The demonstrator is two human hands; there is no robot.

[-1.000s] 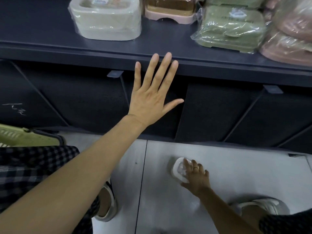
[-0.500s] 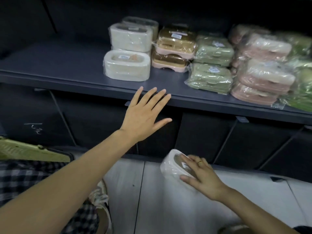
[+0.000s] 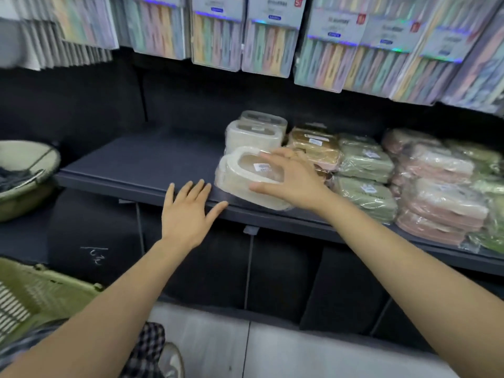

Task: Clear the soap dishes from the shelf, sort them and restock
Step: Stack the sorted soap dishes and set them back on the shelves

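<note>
The right hand [image 3: 293, 177] grasped a cream soap dish [image 3: 245, 175] wrapped in clear film, fingers spread over its top and thumb along its near side; the dish was tilted, its near end overhanging the front edge of the dark shelf [image 3: 131, 170]. The left hand [image 3: 188, 211] lay flat and released, fingers straight and together, fingertips on the shelf's front lip just left of the held dish. Directly behind the held dish stood more cream soap dishes [image 3: 255, 133], stacked and partly hidden by it. To their right, tan-lidded soap dishes [image 3: 313, 147] were partly covered by the right hand's fingers; next came a stack of green soap dishes [image 3: 364, 170], then pink soap dishes [image 3: 439, 192], and further green ones at the frame's right edge, all in clear wrap. The left half of the shelf was bare board. Above it hung blurred packs of pastel-coloured strips [image 3: 270, 36] in clear sleeves with price tags. At the left edge sat a round pale basin [image 3: 24, 175] holding something dark, and at lower left a green slatted basket [image 3: 41, 296]. Beneath the shelf ran dark panels, one bearing a chalk mark [image 3: 95, 255]. The floor [image 3: 272, 350] was pale grey tile; a checked garment and a shoe [image 3: 170, 361] showed at the bottom.
</note>
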